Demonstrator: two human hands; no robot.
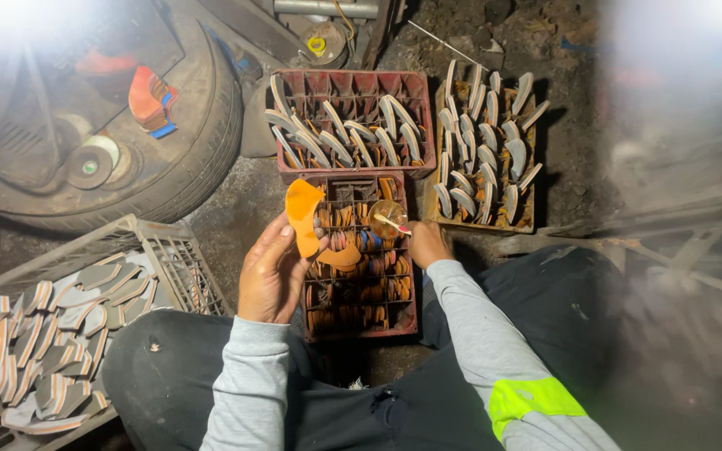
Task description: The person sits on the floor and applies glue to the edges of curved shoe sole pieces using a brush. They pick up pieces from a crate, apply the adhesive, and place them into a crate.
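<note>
We hold an orange sole-shaped piece [302,215] upright in our left hand [271,271], fingers curled closed around its lower end, above a red compartment crate [361,321] packed with orange pieces. Our right hand [426,243] has its fingers pinched shut on a small brush [391,223], whose tip sits at a round glue tin [387,215] resting on that crate. Behind it stands a second red crate [353,88] of curved pale pieces, another tray [485,138] to its right, a tyre [202,142] at left.
</note>
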